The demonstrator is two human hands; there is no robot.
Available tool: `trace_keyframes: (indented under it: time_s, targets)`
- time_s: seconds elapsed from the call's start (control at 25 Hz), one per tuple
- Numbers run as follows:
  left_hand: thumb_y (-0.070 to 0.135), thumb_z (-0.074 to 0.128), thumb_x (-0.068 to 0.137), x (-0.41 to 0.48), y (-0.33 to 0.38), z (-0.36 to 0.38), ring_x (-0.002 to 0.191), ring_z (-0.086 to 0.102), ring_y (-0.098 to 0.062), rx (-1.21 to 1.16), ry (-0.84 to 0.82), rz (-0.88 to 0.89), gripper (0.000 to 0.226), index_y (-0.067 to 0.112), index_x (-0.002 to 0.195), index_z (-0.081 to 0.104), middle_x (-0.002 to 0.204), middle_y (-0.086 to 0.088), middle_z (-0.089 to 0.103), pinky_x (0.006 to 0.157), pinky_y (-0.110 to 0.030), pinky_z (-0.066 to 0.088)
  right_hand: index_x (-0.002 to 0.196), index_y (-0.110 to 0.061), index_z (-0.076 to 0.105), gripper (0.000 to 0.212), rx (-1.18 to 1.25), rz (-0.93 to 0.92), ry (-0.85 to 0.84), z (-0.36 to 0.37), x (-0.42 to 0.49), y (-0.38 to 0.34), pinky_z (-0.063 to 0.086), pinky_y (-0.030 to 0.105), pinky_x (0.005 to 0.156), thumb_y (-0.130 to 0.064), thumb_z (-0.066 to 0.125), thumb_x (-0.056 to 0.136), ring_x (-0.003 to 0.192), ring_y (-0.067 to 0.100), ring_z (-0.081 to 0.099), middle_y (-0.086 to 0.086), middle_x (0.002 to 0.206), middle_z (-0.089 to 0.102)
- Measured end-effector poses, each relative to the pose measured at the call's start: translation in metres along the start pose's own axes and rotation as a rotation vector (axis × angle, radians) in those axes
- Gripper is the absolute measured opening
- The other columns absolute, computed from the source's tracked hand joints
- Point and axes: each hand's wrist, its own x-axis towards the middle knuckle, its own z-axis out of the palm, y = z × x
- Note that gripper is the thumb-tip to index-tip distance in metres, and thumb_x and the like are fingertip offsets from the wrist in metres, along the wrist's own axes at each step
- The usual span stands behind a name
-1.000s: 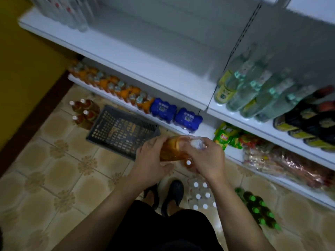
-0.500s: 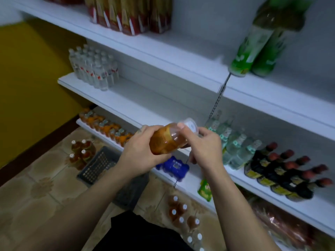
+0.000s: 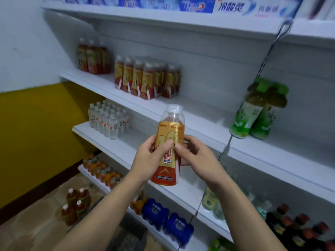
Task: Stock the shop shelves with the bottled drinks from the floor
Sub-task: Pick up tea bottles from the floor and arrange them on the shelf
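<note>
White shelves (image 3: 101, 142) carry toothpaste boxes (image 3: 181, 5) on top. Below are dark tea bottles (image 3: 92, 57), red-and-gold bottles (image 3: 145, 78) and green tea bottles (image 3: 259, 109), then water bottles (image 3: 108, 120). The lowest shelf holds orange drinks (image 3: 103, 172) and blue packs (image 3: 166, 221). On the tiled floor (image 3: 36, 223) stand four brown bottles (image 3: 76, 205), near a dark basket (image 3: 126, 236).

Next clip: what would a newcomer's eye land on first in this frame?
The gold-and-red bottle stands out first, held upright at the centre of the view by the left hand and the right hand. Behind it, up and to the left, a group of matching bottles stands on a white shelf. Two green-capped bottles stand further right.
</note>
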Motion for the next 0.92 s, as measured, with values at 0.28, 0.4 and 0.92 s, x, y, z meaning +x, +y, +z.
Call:
trace_keyframes:
  time_s: [0.28,0.4,0.92]
  targets:
    - [0.039,0.065,0.076,0.11,0.009,-0.018,0.093,0.071,-0.027,-0.147,-0.045,0.01,0.047,0.02,0.118,0.06,0.103,-0.008,0.073,0.077,-0.04,0.058,0.141,-0.039,0.04,0.075,-0.147,0.027,-0.018,-0.001,0.096,-0.007,0.06,0.028,0.078,-0.034,0.081,0.079,0.099,0.011,0.067,-0.008,0.114,0.064]
    - [0.04,0.066,0.075,0.163,0.009,-0.032,0.095,0.071,-0.025,-0.094,-0.077,0.065,0.048,0.02,0.118,0.06,0.103,-0.005,0.073,0.081,-0.04,0.058,0.129,-0.031,0.049,0.065,-0.096,0.063,0.032,-0.001,0.149,-0.009,0.06,0.027,0.071,-0.029,0.084,0.075,0.095,0.013,0.067,-0.004,0.11,0.064]
    - [0.039,0.068,0.088,0.377,-0.025,-0.073,0.117,0.054,-0.009,0.245,-0.043,0.118,0.056,0.026,0.139,0.049,0.126,0.007,0.059,0.096,-0.023,0.045,0.117,-0.025,0.045,0.061,-0.196,0.06,0.489,0.01,0.373,0.034,0.052,0.029,0.077,-0.021,0.085,0.071,0.089,0.009,0.06,-0.014,0.097,0.06]
